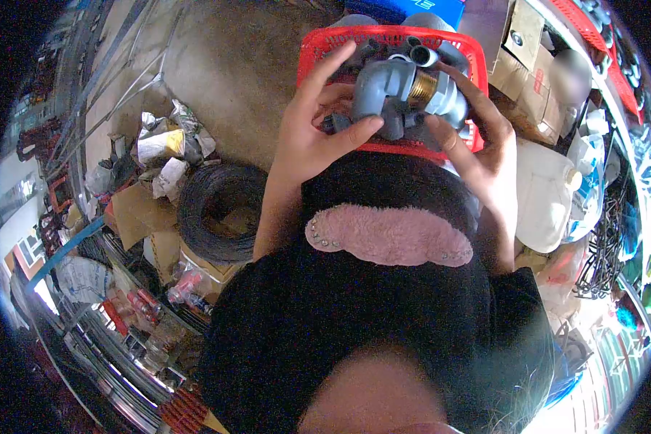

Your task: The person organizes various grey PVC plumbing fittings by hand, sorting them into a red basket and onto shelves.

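Note:
Grey pipe fittings fill a red plastic basket (307, 54) in front of me. A large grey elbow (371, 88) sits on top, beside a fitting with a brass threaded part (422, 90). My left hand (329, 119) is at the elbow's left side, fingers spread, with the thumb tip against its lower edge. On the right, my right hand (477, 137) has its fingers curved apart around the brass-threaded fitting, thumb near its lower side. Neither hand is closed round a fitting.
A coil of black wire (195, 210) and crumpled packaging (170, 141) lie at the left. Cardboard boxes (532, 94) and a whitish plastic jug (542, 195) stand at the right. Behind the basket is a blue box (441, 10).

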The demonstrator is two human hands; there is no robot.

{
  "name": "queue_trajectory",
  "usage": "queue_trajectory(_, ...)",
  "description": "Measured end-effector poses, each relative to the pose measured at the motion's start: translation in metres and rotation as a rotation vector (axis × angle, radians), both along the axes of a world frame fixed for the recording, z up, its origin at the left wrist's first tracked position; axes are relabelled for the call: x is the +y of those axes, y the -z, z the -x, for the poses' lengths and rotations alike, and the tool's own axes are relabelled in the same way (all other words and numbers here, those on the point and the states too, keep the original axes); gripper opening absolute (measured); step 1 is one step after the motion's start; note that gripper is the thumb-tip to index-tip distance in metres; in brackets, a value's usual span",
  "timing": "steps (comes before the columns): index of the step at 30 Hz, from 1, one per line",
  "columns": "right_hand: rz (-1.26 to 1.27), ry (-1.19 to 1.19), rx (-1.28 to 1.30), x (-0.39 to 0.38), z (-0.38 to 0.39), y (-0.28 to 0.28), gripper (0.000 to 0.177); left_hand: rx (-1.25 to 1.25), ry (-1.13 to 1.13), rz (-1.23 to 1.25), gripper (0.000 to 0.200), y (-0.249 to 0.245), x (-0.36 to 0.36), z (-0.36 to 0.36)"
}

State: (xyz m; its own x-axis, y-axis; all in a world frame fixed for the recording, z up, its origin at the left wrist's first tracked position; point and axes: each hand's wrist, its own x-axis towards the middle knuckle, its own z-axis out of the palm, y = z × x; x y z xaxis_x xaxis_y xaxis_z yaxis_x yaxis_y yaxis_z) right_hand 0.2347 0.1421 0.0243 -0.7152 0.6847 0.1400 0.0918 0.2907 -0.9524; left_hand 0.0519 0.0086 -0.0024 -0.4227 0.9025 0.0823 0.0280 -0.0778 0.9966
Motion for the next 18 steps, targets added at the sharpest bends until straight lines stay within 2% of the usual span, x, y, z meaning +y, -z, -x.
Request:
queue_trajectory(4,-0.226,-0.031,-0.073,0.0,0.0,-0.014,0.053,0.225,0.072,0.019,0.07,-0.003,-0.001,0.004)
queue_trajectory(7,-0.306,-0.072,-0.127,0.001,-0.002,-0.013,0.056,0.083,0.081,0.064,0.061,-0.004,-0.003,0.003)
queue_trajectory(10,-0.288,-0.072,-0.133,0.001,-0.002,-0.012,0.056,0.143,0.098,0.077,0.06,-0.006,-0.003,0.005)
queue_trajectory(13,-0.215,-0.095,-0.143,0.002,-0.002,-0.012,0.055,-0.077,0.0,0.028,0.052,-0.001,-0.004,0.004)
queue_trajectory(16,-0.106,-0.029,-0.164,0.005,-0.006,-0.005,0.053,0.191,-0.131,0.127,0.041,0.009,-0.007,0.034)
queue_trajectory(18,0.005,0.033,-0.071,0.009,-0.009,0.006,0.052,0.447,-0.126,0.291,0.038,0.009,-0.015,0.047)
